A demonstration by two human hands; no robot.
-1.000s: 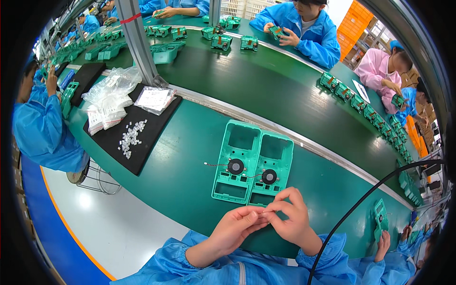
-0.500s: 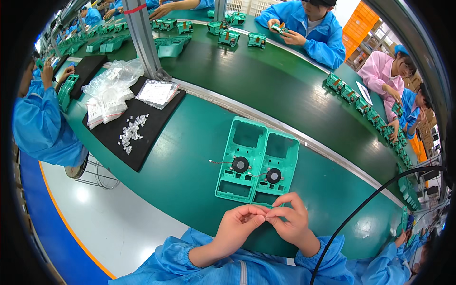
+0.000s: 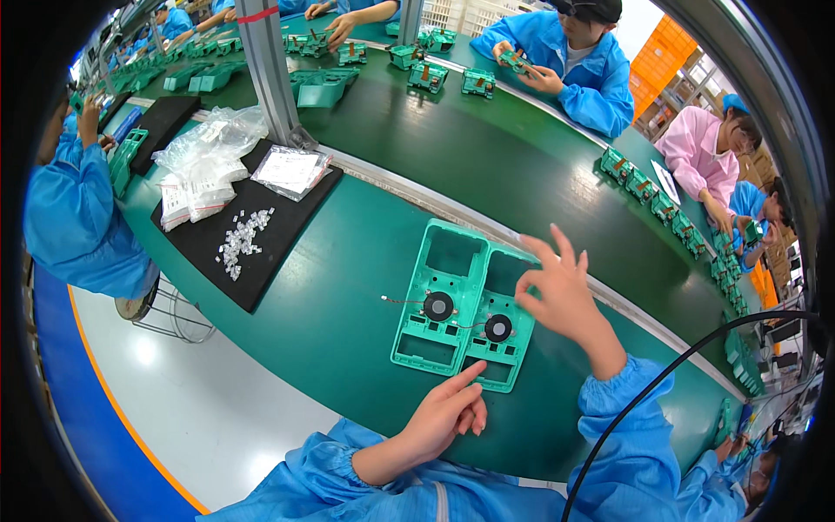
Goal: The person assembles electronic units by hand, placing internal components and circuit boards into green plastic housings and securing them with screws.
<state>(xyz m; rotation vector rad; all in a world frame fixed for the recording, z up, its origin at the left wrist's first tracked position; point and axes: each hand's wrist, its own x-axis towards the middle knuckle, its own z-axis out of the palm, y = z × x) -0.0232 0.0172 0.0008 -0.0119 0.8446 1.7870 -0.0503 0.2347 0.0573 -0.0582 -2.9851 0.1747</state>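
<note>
Two green plastic housings lie side by side in front of me, the left housing [image 3: 472,280] and the right housing [image 3: 520,335]. Each carries a round black part with a grey centre, a left one [image 3: 438,305] and a right one [image 3: 498,328], with thin wires leading off to the left. My right hand [image 3: 564,294] hovers over the right housing's outer edge, fingers spread, nothing visible in it. Below the housings, my left hand [image 3: 442,418] stretches its index finger toward their lower edge; its other fingers are loosely bent and no object shows.
On a black mat [image 3: 291,228] at left lie small clear pieces [image 3: 241,244], plastic bags [image 3: 204,165] and a bagged paper [image 3: 291,171]. A metal post [image 3: 268,78] rises behind. Green assemblies [image 3: 644,187] line the conveyor [image 3: 487,148]. A black cable [image 3: 644,383] arcs at right. Co-workers sit around.
My hands were together, fingertips touching, below the housings. They have parted: the right has gone up and right over the right housing, and the left has opened its index finger.
</note>
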